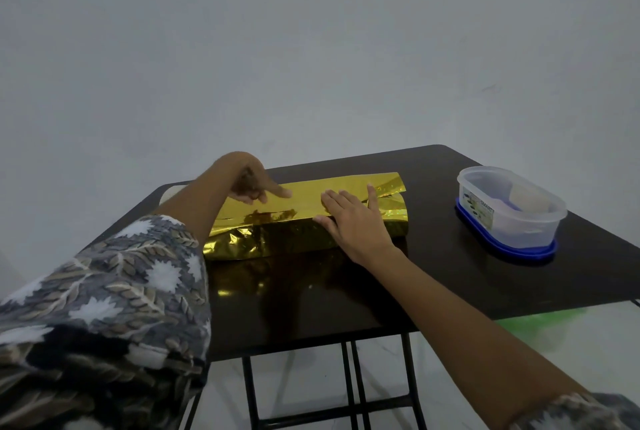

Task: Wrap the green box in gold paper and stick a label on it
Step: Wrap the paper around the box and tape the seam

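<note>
A leaf-patterned sleeve (104,291) fills the near left corner of the view. From it the left hand (254,183) reaches over the dark table (433,277), loosely curled, its forefinger stretched out and pressing on the top of the gold paper (298,218); it grips nothing. The paper is folded over a long box shape lying across the middle of the table toward its far edge; the green box itself is fully covered and cannot be seen. The right hand (349,221) lies open and flat on the parcel's right half, fingers spread, pinning the paper. Near the right edge stands a clear plastic container (509,211) on a blue lid.
</note>
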The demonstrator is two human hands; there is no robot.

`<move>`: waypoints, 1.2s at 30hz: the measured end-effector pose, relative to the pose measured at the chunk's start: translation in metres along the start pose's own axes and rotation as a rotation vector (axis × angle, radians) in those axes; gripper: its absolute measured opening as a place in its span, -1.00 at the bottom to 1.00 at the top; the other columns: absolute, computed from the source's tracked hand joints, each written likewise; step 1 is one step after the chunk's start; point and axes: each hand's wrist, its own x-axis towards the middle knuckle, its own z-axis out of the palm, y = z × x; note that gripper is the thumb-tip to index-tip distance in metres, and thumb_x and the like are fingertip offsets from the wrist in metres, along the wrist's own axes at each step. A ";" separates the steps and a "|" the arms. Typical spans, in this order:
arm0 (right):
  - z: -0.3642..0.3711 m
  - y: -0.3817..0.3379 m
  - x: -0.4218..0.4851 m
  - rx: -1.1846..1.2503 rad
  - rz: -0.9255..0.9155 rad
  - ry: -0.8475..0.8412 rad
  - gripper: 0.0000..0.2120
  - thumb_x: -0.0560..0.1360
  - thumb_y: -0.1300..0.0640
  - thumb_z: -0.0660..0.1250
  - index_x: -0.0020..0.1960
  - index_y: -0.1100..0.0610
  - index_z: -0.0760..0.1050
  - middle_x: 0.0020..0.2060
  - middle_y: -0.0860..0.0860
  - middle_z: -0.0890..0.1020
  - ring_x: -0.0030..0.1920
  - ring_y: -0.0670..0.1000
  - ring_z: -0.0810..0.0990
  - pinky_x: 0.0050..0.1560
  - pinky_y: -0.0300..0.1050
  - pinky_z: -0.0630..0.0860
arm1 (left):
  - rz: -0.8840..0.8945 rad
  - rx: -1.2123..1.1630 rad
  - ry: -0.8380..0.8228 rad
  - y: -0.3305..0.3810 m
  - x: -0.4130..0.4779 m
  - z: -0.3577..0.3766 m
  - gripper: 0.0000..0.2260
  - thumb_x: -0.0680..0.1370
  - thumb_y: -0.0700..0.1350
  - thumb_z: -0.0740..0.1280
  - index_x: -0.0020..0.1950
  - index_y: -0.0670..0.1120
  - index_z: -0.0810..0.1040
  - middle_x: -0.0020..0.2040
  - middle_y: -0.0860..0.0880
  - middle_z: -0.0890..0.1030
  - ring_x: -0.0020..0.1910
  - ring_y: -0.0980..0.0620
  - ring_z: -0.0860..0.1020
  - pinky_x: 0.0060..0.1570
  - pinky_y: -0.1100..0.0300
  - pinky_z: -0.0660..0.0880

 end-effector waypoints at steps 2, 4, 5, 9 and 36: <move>0.000 -0.002 0.000 -0.002 0.009 0.015 -0.44 0.60 -0.19 -0.12 0.50 0.05 0.15 0.48 -0.04 0.25 0.50 -0.02 0.14 0.46 0.19 -0.23 | 0.051 -0.075 0.040 0.004 0.005 0.010 -0.52 0.42 0.31 0.31 -0.22 -0.13 0.49 -0.36 -0.01 0.36 -0.41 0.13 0.34 -0.40 0.32 0.31; 0.000 -0.003 0.001 -0.004 0.007 0.019 -0.45 0.60 -0.19 -0.12 0.50 0.05 0.16 0.48 -0.04 0.26 0.50 -0.02 0.15 0.46 0.19 -0.22 | 0.058 -0.047 0.050 0.007 0.010 0.020 -0.51 0.39 0.34 0.32 -0.23 -0.12 0.49 -0.29 -0.02 0.39 -0.38 0.13 0.36 -0.38 0.32 0.31; -0.001 -0.002 0.001 -0.008 0.005 0.016 -0.45 0.60 -0.19 -0.12 0.50 0.05 0.16 0.48 -0.04 0.25 0.50 -0.02 0.15 0.46 0.19 -0.23 | 0.057 -0.043 0.053 0.007 0.011 0.023 -0.52 0.39 0.33 0.33 -0.24 -0.11 0.49 -0.28 -0.02 0.39 -0.38 0.13 0.36 -0.38 0.33 0.31; 0.000 -0.002 -0.001 -0.013 0.008 0.003 -0.44 0.60 -0.19 -0.13 0.51 0.04 0.14 0.49 -0.05 0.24 0.50 -0.03 0.13 0.46 0.19 -0.23 | 0.012 -0.086 0.030 -0.005 0.007 0.016 -0.61 0.42 0.21 0.39 -0.27 -0.12 0.49 -0.28 -0.02 0.38 -0.37 0.13 0.37 -0.39 0.35 0.36; -0.002 0.001 0.003 -0.227 -0.027 0.124 -0.21 0.57 -0.28 -0.36 0.36 0.11 0.45 0.42 0.08 0.37 0.46 0.09 0.26 0.41 0.25 -0.24 | -0.095 -0.656 0.498 -0.184 -0.023 0.030 -0.57 0.54 0.03 0.35 0.10 -0.35 0.47 0.18 -0.36 0.50 0.05 -0.24 0.52 -0.03 -0.06 0.49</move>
